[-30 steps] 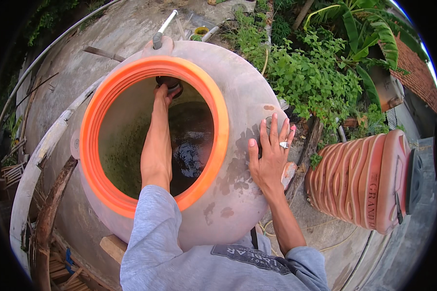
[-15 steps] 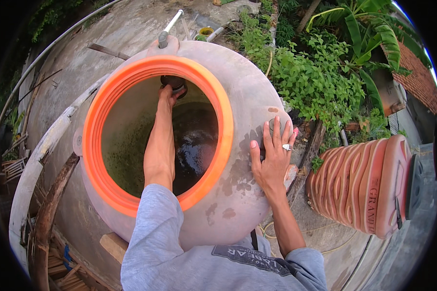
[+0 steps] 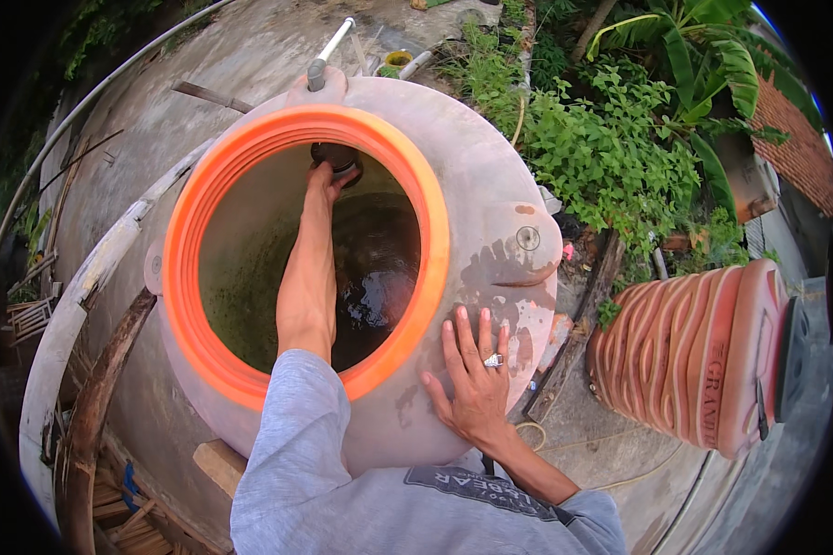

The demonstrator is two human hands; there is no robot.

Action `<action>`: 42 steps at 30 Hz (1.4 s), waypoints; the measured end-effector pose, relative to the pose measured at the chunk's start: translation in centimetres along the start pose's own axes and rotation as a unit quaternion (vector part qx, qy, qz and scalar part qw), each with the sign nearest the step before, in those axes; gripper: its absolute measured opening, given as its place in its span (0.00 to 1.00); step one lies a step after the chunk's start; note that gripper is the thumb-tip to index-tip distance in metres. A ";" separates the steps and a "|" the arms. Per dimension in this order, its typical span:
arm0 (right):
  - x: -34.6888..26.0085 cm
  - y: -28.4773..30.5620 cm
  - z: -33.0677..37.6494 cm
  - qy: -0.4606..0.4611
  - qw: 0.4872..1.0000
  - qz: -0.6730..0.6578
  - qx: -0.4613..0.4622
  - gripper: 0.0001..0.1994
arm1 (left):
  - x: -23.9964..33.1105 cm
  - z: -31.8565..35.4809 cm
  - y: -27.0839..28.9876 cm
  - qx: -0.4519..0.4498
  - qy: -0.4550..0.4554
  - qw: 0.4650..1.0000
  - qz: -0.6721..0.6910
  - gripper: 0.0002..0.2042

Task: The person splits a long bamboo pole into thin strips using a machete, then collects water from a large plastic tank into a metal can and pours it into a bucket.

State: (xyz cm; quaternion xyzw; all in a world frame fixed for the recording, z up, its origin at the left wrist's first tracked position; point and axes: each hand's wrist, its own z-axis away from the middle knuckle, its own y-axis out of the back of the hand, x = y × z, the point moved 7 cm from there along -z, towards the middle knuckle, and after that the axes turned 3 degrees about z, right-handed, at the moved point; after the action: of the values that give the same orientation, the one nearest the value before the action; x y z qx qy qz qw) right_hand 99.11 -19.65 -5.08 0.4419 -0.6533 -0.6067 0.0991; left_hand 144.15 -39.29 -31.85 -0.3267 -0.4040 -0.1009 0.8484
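Observation:
A large pale plastic water tank (image 3: 491, 139) stands before me with its round orange-rimmed mouth (image 3: 432, 217) uncovered. Through that mouth my left arm reaches down to the far inner wall. My left hand (image 3: 325, 176) is closed around a dark, rounded thing (image 3: 344, 159) just under the far rim; its exact kind is hard to make out, and part of it is hidden by the hand. Dark water (image 3: 372, 268) glints below. My right hand (image 3: 477, 381), with a ring on one finger, lies flat and spread on the tank's damp top, to the right of the mouth.
A white pipe with a grey elbow (image 3: 316, 76) enters the tank's far side. On the right a ribbed orange tank (image 3: 676, 351) lies on its side. Leafy plants (image 3: 602, 148) grow at the back right. A weathered wooden pole (image 3: 111, 370) and a pale curved pole (image 3: 93, 277) stand left.
My right hand has moved nearer to me and left along the tank top, uncovering a round mark and wet prints. My left hand stays on the dark thing inside.

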 end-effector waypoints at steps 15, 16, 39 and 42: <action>-1.3 -1.1 -0.8 0.029 0.998 -0.014 -0.045 0.36 | 0.2 1.5 -0.6 0.000 -0.001 1.000 0.011 0.20; -1.2 -1.5 -1.0 0.020 0.997 -0.010 -0.068 0.36 | 0.3 1.5 -0.5 0.001 0.001 1.000 0.013 0.20; 2.1 0.2 -1.3 -0.028 0.997 -0.028 0.060 0.34 | 0.7 1.8 -0.9 0.006 0.051 0.997 0.054 0.21; 1.2 -0.8 -1.5 -0.008 0.999 -0.043 0.012 0.35 | 1.6 2.3 -0.8 0.002 0.044 0.998 0.053 0.21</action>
State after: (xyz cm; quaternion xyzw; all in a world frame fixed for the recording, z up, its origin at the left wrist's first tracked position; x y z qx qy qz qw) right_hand 99.78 -21.43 -5.91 0.4661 -0.6416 -0.6060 0.0625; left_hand 143.41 -38.32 -29.20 -0.3408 -0.3483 -0.0694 0.8705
